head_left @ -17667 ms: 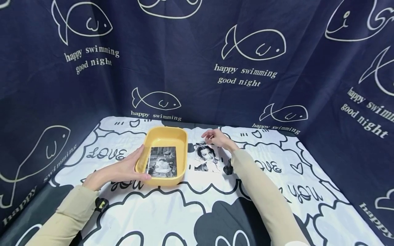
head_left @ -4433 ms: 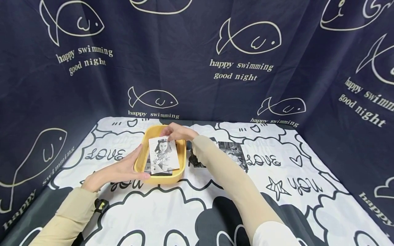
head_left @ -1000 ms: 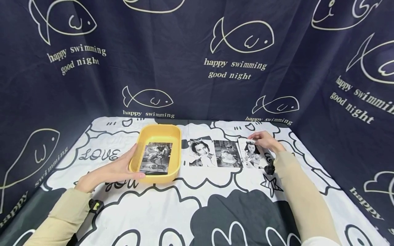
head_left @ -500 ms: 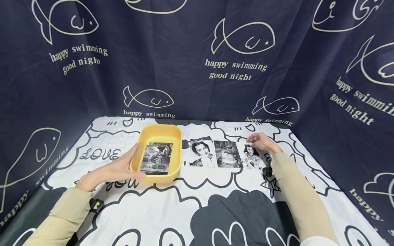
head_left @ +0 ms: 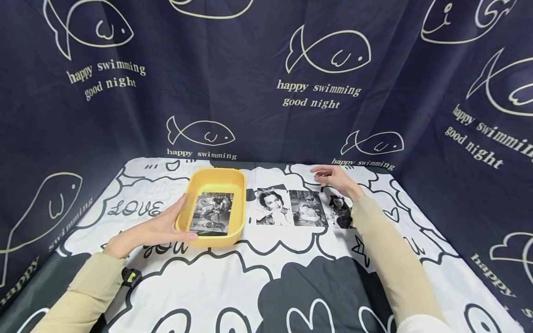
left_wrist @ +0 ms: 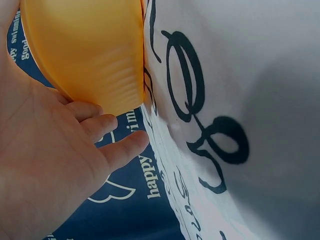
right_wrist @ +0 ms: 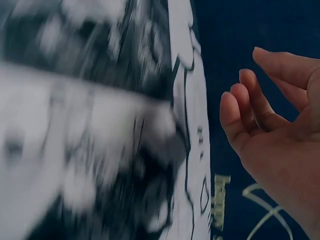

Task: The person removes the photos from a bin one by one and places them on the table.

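My left hand (head_left: 160, 229) holds the left side of a yellow plastic tub (head_left: 239, 185), thumb at its near corner and fingers along the outer wall. In the left wrist view those fingers lie against the tub wall (left_wrist: 85, 50). Black-and-white photos (head_left: 212, 212) lie stacked in the tub. To its right, three photos stand in a row on the cloth: a portrait (head_left: 274, 207), a room scene (head_left: 308, 209) and another portrait (head_left: 339, 208), partly covered by my right sleeve. My right hand (head_left: 335, 179) hovers beyond the row, fingers loosely bent, holding nothing.
A white cloth (head_left: 200, 282) with black cloud drawings and lettering covers the table. Dark blue curtains (head_left: 258, 129) with fish prints enclose the back and both sides. A dark wrist strap (head_left: 131, 277) is on the left wrist.
The right hand has let go of the rightmost photo, which now lies beside the other two, and moved left and away. Earlier that photo was in the tub. The left hand stays on the tub.
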`<move>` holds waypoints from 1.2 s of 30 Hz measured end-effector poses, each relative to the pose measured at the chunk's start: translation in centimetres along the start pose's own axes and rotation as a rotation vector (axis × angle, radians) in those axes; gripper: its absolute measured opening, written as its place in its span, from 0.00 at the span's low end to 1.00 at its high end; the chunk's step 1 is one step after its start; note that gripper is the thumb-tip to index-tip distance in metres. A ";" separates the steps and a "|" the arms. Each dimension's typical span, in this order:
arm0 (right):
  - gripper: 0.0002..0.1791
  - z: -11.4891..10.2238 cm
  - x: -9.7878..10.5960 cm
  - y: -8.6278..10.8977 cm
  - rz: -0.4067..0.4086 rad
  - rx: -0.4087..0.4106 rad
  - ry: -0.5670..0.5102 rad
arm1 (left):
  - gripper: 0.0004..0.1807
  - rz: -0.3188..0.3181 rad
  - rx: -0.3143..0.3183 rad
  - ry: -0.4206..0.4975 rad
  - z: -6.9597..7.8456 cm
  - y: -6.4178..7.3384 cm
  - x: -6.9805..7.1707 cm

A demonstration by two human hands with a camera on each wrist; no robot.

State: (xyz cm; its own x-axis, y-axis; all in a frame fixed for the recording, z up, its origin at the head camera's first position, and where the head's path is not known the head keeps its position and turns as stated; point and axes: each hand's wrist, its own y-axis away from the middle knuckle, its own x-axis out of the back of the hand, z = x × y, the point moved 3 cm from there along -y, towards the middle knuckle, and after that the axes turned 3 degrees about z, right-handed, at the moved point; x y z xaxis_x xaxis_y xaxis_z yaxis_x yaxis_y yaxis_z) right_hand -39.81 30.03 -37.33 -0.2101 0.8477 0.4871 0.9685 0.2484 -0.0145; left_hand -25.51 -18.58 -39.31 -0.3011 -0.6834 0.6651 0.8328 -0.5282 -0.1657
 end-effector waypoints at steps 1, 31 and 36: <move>0.24 -0.4 -0.5 -0.3 -0.010 0.011 -0.011 | 0.64 0.001 0.004 -0.003 0.0 0.0 0.0; 0.20 -13.0 -16.4 -6.1 -0.329 0.182 -0.080 | 0.64 0.008 -0.009 0.000 -0.1 0.1 -0.1; 0.21 -14.1 -18.8 -6.7 -0.380 0.216 -0.005 | 0.64 0.012 0.006 0.014 -0.1 0.0 -0.2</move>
State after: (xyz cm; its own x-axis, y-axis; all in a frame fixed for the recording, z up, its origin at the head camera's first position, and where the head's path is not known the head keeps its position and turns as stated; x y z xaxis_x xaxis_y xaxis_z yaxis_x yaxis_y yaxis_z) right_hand -40.44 5.82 -34.03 -0.5478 0.6789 0.4890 0.7721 0.6352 -0.0170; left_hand -25.52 -18.53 -39.50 -0.2979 -0.6968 0.6526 0.8390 -0.5171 -0.1691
